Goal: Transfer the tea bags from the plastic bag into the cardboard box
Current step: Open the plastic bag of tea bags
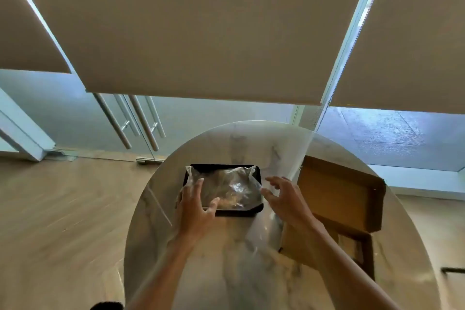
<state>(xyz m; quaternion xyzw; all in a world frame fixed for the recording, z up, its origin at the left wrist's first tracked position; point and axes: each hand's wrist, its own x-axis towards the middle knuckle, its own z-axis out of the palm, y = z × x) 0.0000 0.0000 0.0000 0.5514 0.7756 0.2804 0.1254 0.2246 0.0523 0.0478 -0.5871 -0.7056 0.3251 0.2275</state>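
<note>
Task at start, by my reading. Bag (227, 187) lies in a black tray (256, 210) mid-table (221, 272), looks full; tea bags show only as a brownish blur through the plastic. Box (337, 191) sits open at the right, lid up; no tea bags seen on its visible inside. Left hand (193, 205) spread, fingers on the bag's left side. Right hand (283, 196) spread, near the bag's right corner; contact unclear. All transfers left.
</note>
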